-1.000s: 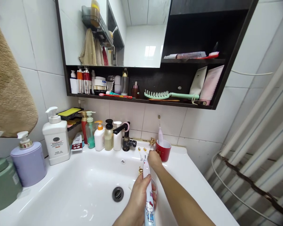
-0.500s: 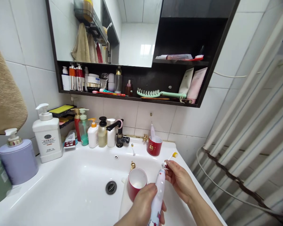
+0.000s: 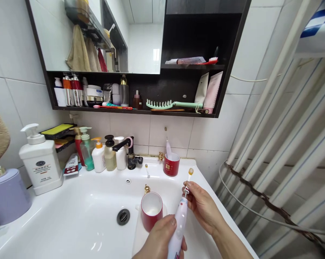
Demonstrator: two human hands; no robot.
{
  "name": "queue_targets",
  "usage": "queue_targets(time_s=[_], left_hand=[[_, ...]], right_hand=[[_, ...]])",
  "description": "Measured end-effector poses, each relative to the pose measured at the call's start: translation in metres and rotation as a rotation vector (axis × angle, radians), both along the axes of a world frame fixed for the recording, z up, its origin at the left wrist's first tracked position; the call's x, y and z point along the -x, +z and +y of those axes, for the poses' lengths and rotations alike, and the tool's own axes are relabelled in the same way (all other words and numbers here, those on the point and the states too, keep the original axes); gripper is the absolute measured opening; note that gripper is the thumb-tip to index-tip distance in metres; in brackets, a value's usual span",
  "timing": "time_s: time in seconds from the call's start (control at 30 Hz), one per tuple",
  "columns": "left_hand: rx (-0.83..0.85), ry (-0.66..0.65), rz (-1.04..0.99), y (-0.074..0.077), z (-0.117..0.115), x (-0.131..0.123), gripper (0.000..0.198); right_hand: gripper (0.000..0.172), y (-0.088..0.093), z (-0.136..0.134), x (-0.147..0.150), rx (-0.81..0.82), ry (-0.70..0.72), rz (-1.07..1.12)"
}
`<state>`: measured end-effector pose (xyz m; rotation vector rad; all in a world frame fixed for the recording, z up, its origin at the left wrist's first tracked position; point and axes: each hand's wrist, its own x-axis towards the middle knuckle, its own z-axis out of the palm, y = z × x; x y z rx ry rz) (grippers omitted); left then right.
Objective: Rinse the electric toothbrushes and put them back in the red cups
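My left hand (image 3: 159, 240) is wrapped round the white and pink handle of an electric toothbrush (image 3: 178, 226), held upright over the sink's front right. My right hand (image 3: 201, 205) pinches a small brush head (image 3: 188, 178) with a yellow tip, set right at the top of the handle. A red cup (image 3: 150, 210) with white inside stands on the sink rim just left of my hands. A second red cup (image 3: 171, 163) with another toothbrush in it stands at the back by the wall. A spare brush head (image 3: 147, 170) lies near the black tap (image 3: 128, 153).
The white sink (image 3: 78, 212) has its drain (image 3: 123, 217) in the middle. Several pump bottles (image 3: 99, 154) line the back left, with a large white bottle (image 3: 40, 162) and a lilac one (image 3: 4, 194). A dark shelf (image 3: 135, 102) above holds cosmetics and a green hairbrush. A shower curtain (image 3: 289, 144) hangs right.
My right hand came back from the rear of the sink with a brush head and brought it to the handle's top. The view swung right, uncovering the near red cup.
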<state>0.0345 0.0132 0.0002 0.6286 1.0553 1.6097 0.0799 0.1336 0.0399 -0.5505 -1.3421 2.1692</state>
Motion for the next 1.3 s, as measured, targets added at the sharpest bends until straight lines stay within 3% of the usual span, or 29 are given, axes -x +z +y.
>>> queue_targets(time_s=[0.6, 0.8, 1.17, 1.3], left_hand=[[-0.072, 0.037, -0.082, -0.007, 0.006, -0.001, 0.047], [-0.126, 0.036, -0.047, -0.013, 0.008, 0.000, 0.040], [-0.113, 0.137, 0.091, -0.011, 0.005, 0.000, 0.037], [-0.114, 0.101, 0.052, -0.009, 0.004, -0.003, 0.039]], right_hand=[[0.022, -0.002, -0.012, 0.002, -0.196, 0.033, -0.028], [0.024, 0.000, -0.014, 0.000, -0.285, 0.094, -0.066], [0.028, -0.004, -0.018, 0.003, -0.400, 0.000, -0.134], [0.028, -0.002, -0.019, 0.002, -0.394, -0.005, -0.139]])
